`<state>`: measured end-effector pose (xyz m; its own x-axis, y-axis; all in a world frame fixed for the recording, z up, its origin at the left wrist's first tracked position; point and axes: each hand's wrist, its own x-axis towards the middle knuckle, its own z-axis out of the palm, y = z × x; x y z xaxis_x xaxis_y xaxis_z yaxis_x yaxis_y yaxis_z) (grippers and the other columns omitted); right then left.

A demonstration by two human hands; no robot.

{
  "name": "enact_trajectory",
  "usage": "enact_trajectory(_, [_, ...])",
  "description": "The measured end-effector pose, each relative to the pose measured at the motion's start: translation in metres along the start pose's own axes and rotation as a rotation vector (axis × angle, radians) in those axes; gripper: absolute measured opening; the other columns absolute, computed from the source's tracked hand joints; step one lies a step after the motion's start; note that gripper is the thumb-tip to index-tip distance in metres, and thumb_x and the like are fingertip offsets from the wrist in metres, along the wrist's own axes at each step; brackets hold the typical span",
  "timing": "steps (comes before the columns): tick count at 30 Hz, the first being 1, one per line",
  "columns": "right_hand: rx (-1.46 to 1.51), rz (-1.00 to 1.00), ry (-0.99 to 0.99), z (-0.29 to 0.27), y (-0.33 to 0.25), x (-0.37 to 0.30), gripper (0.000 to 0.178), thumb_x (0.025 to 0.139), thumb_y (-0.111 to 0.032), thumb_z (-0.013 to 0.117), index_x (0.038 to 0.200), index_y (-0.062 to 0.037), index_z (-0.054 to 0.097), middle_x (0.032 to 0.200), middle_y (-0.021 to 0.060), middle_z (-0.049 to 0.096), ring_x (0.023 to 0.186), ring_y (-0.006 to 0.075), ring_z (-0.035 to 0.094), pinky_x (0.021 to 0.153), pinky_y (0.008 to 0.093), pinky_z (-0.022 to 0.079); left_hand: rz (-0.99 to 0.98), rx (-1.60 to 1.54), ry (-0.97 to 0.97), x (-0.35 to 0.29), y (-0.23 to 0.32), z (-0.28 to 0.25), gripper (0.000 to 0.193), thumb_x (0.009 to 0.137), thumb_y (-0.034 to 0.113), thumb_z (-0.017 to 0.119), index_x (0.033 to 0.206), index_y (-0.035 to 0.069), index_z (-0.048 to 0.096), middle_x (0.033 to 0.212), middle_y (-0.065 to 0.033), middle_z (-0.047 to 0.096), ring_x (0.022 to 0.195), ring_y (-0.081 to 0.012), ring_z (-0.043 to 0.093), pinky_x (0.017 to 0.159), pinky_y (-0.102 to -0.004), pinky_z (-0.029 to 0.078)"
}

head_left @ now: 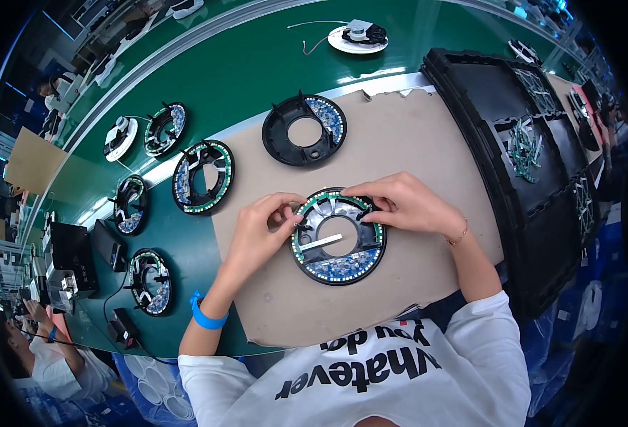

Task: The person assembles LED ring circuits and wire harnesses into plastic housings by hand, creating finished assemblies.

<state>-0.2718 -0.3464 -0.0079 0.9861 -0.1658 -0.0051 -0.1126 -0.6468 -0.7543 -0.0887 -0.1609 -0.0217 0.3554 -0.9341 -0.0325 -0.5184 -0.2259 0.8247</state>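
A round black lamp housing lies on a brown cardboard sheet in front of me. Around its rim runs a green strip of small LEDs, and a blue circuit board fills the near side. A short white strip lies slantwise across its middle, partly over the centre hole. At the upper left rim my left hand pinches the LED strip between thumb and fingers. My right hand has its index finger on the far rim and its thumb on the upper right, closed at the strip; the exact grip is partly hidden.
A similar housing sits farther off, without visible LEDs. Several LED-fitted housings stand to the left, near a black power adapter. Stacked black trays on the right hold loose green strips. Another person sits far left.
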Motion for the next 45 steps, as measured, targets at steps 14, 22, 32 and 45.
enact_trajectory(14, [-0.097,-0.132,0.05,0.001,0.005,0.0,0.038,0.072,-0.007,0.067,0.109,-0.0086,0.064,0.075,0.0069,0.057,0.063,0.0196,0.056,0.06,0.0312,0.046,0.382,0.221,-0.094,-0.008,-0.009,-0.004,0.049,0.071,0.004,0.055,0.12,0.007,0.06,0.112,-0.0127,0.051,0.1,-0.0279,0.048,0.087,-0.0364,0.044])
enact_trajectory(22, [-0.107,-0.088,0.055,0.003,0.007,0.001,0.03,0.072,-0.013,0.067,0.101,-0.0099,0.065,0.082,0.0069,0.061,0.075,0.0253,0.061,0.066,0.0356,0.049,0.378,0.336,-0.13,-0.005,-0.007,-0.003,0.05,0.072,0.013,0.062,0.123,0.011,0.059,0.116,-0.0128,0.05,0.104,-0.0333,0.042,0.091,-0.0404,0.041])
enact_trajectory(32, [-0.14,-0.013,-0.047,-0.009,-0.001,0.003,0.026,0.075,-0.027,0.069,0.092,-0.0078,0.066,0.071,0.0065,0.059,0.071,0.0224,0.06,0.06,0.0334,0.046,0.079,0.045,-0.145,-0.007,0.013,-0.003,0.063,0.076,0.006,0.063,0.136,0.012,0.043,0.105,-0.013,0.055,0.088,-0.0267,0.055,0.082,-0.0367,0.045])
enact_trajectory(45, [0.111,-0.306,-0.037,0.008,0.0,0.012,0.016,0.075,-0.017,0.069,0.091,-0.0125,0.068,0.095,0.0029,0.053,0.091,0.0239,0.044,0.085,0.0346,0.037,0.184,0.063,-0.186,0.041,0.018,0.01,0.06,0.071,0.004,0.07,0.128,0.011,0.05,0.092,-0.0116,0.063,0.072,-0.0217,0.062,0.068,-0.0317,0.051])
